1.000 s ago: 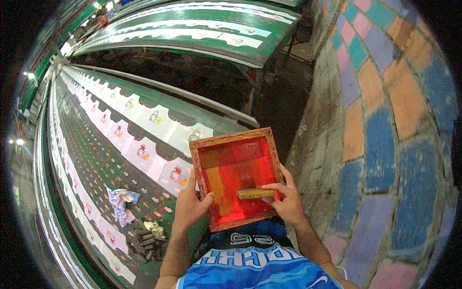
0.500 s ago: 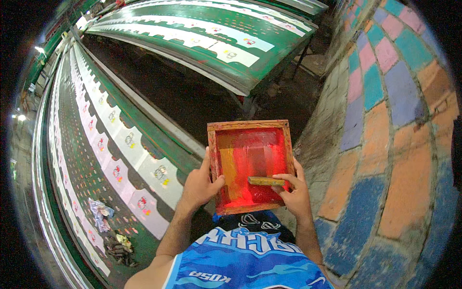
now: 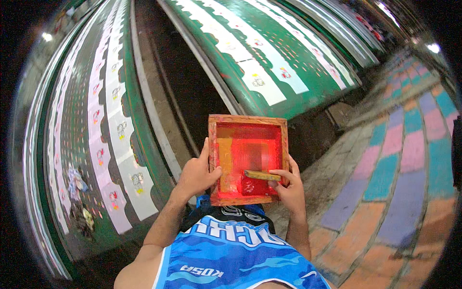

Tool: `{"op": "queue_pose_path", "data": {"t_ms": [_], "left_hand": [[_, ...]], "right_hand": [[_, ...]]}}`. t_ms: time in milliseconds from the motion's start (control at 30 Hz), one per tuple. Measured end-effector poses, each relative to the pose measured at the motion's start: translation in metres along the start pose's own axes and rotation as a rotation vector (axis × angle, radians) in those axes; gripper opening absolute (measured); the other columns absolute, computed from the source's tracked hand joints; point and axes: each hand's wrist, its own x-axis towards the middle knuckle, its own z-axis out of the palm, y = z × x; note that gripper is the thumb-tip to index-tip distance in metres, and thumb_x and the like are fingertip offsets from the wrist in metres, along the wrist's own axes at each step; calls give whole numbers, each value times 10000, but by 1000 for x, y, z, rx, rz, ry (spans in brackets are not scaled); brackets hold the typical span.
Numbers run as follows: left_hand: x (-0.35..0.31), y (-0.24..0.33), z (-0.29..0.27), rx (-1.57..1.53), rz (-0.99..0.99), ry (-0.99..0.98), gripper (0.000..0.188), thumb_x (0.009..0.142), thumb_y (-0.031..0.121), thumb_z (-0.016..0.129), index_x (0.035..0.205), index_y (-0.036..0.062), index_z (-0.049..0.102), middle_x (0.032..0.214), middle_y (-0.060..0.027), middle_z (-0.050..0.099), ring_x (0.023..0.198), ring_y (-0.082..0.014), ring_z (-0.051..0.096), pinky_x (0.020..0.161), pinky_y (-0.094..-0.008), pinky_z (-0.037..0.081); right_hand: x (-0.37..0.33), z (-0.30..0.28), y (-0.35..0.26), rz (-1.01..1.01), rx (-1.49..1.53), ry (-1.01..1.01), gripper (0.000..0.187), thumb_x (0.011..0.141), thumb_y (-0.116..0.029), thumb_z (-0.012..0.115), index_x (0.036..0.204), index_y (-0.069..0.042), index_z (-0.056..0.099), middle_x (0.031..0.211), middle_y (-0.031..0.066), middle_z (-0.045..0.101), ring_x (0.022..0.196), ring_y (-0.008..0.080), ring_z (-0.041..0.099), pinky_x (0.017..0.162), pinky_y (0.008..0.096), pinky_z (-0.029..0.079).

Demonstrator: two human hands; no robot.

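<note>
A wooden screen-printing frame (image 3: 248, 118) is held in front of my body, its inside smeared with red and mustard-yellow ink. My left hand (image 3: 197, 171) grips the left side, thumb over the rim and fingers around the outside. On the opposite side, my right hand (image 3: 289, 185) pinches a short squeegee (image 3: 260, 175) with a worn, yellowish wooden handle. The right fingers also rest along the frame's right edge. Below the squeegee handle lies a darker red patch (image 3: 257, 187) in the ink.
Long green printing tables stretch away at left (image 3: 139, 115) and ahead (image 3: 308, 103), carrying white and pink scalloped strips (image 3: 132, 185) with small printed figures. A dark gap (image 3: 166, 62) runs between them. Crumpled rags (image 3: 79, 192) lie on the left table. Painted blocks (image 3: 394, 144) line the right.
My view has turned to the right, so the tables have swung leftward in it. Both hands keep hold of the frame. The squeegee has tilted slightly.
</note>
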Motion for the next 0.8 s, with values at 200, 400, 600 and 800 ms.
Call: {"op": "queue_pose_path", "data": {"t_ms": [200, 400, 600, 800], "left_hand": [[-4, -11, -15, -20, -259, 230, 1052, 925, 329, 729, 1740, -91, 213, 828, -359, 745, 802, -550, 765, 798, -633, 643], [-47, -29, -19, 3, -616, 510, 1053, 914, 319, 731, 1737, -90, 216, 863, -389, 743, 835, -560, 768, 819, -640, 645], [-84, 5, -2, -163, -990, 826, 1022, 937, 306, 730, 1790, 80, 213, 1058, -303, 812, 962, -499, 799, 892, -586, 641], [-114, 14, 45, -311, -1258, 1079, 973, 952, 245, 742, 1782, 118, 250, 1176, -281, 815, 1073, -491, 791, 972, -554, 634]], "right_hand": [[113, 26, 1, -103, -17, -321, 365, 862, -85, 935, 1218, -131, 866, 1758, 221, 417, 1634, 394, 436, 1338, 494, 369], [205, 105, -2, -253, 21, -784, 415, 849, -95, 936, 1254, -154, 864, 1777, 230, 398, 1656, 414, 406, 1352, 513, 342], [268, 192, -49, -459, 42, -1257, 426, 848, -137, 957, 1261, -194, 866, 1787, 253, 364, 1664, 434, 380, 1368, 516, 323], [256, 276, -48, -609, 90, -1592, 427, 859, -132, 960, 1269, -197, 862, 1794, 255, 335, 1672, 440, 346, 1379, 511, 303]]}}
